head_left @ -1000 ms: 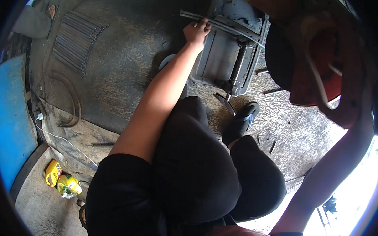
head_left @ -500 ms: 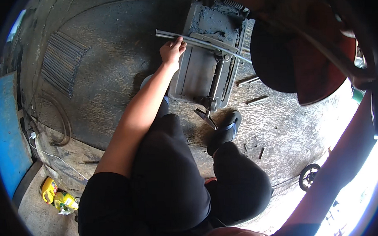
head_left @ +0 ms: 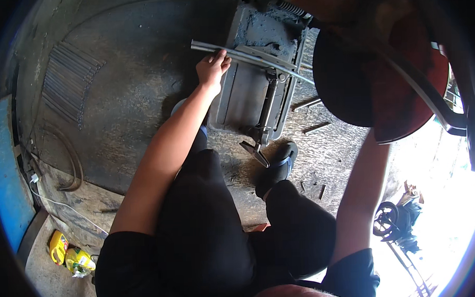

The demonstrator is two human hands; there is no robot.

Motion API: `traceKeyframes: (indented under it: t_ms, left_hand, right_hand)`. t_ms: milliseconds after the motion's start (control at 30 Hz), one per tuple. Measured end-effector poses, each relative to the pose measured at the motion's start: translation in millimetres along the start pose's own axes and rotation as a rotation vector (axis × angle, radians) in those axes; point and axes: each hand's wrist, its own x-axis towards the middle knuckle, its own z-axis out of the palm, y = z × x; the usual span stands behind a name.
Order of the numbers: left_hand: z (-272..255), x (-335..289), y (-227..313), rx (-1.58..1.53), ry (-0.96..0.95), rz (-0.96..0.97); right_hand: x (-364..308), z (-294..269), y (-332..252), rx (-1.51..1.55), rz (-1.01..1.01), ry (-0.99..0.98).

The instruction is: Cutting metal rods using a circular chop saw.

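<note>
My left hand (head_left: 210, 70) is closed around the near end of thin grey metal tubes (head_left: 200, 46), thumb on top. They lie across the cut-off saw's base (head_left: 240, 104), along its clamp (head_left: 265, 56), and run toward the saw's round, dark and red guard (head_left: 350, 81). A screw shaft (head_left: 268, 105) with a crank handle (head_left: 256, 154) extends from the clamp toward me. My right forearm (head_left: 365, 186) reaches up to the guard, which hides the hand, so its fingers do not show. A curved dark handle arm (head_left: 429, 94) passes over the guard at the right.
Several cut tubes (head_left: 70, 81) lie in a row on the left. Short offcuts (head_left: 316, 128) are scattered right of the base, near my sandalled foot (head_left: 280, 168). A blue panel (head_left: 8, 167), a white cord (head_left: 67, 204) and yellow containers (head_left: 58, 247) are at the left; a wheel (head_left: 385, 219) is at the right.
My right forearm has swung inward from the far right, and its hand is now behind the guard. The left hand keeps its grip on the tubes; the view has shifted slightly.
</note>
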Motion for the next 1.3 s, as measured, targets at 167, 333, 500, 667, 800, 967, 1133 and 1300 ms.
traceKeyframes:
  t_ms: [167, 333, 500, 667, 800, 967, 1133, 1300]
  left_hand:
    - [9.5, -6.9, -12.3, -0.112, -0.067, -0.052]
    - [6.2, -8.5, -7.1, -0.103, -0.055, -0.070]
    - [0.2, -6.8, -6.8, -0.113, -0.016, -0.037]
    - [6.9, -8.1, -7.6, -0.115, -0.030, -0.046]
    - [11.8, -10.5, -7.9, -0.103, -0.046, -0.058]
    - [1.6, -7.3, -4.7, -0.088, -0.042, -0.056]
    - [4.8, -9.6, -5.4, -0.101, -0.043, -0.068]
    - [5.9, -6.7, -10.1, -0.098, -0.046, -0.067]
  right_hand:
    - [52.3, 43.0, -169.8, -0.226, -0.048, -0.015]
    - [23.0, 76.5, -198.4, -0.225, -0.073, -0.034]
    - [21.4, 96.4, -208.2, -0.040, 0.025, -0.129]
    - [13.8, 147.0, -162.0, -0.087, 0.007, -0.007]
    - [15.1, 162.3, -146.3, -0.044, 0.022, 0.064]
    - [25.0, 136.8, -176.0, -0.141, 0.018, 0.068]
    - [27.6, 118.4, -188.7, -0.128, 0.034, 0.001]
    - [22.3, 134.5, -171.5, -0.064, 0.126, 0.003]
